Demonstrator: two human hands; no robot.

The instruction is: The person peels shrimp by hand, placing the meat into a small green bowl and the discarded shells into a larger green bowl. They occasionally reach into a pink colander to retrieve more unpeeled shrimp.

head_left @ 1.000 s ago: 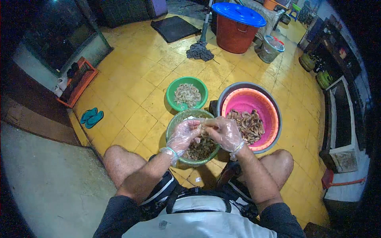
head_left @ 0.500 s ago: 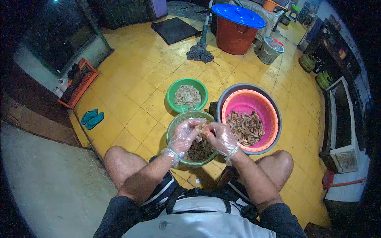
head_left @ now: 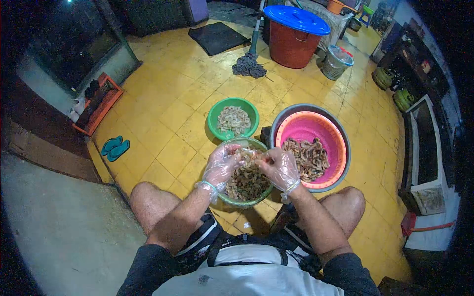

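My left hand (head_left: 222, 164), in a clear plastic glove, pinches a shrimp (head_left: 246, 155) above a green bowl (head_left: 251, 202). Facing it, my gloved right hand (head_left: 280, 168) has its fingers closed at the shrimp's other side. Fine detail between the fingertips is blurred. Brownish shrimp shells and heads (head_left: 247, 183) fill the bowl below. Just beyond it, pale peeled shrimp (head_left: 234, 121) lie in a smaller green basin (head_left: 213, 118). On the right, unpeeled shrimp (head_left: 307, 159) rest in a pink colander (head_left: 301, 127), which sits inside a grey tub (head_left: 346, 143).
Yellow tiles (head_left: 163, 128) cover the floor around my legs. Teal slippers (head_left: 115, 148) and an orange rack (head_left: 101, 106) are at the left. Farther off stand a mop (head_left: 249, 65), a brown bin (head_left: 295, 47) with a blue lid, and a small bucket (head_left: 336, 64).
My hands have drawn slightly apart, the left one shifting left and the right one a little right. More of the shells in the bowl shows between them.
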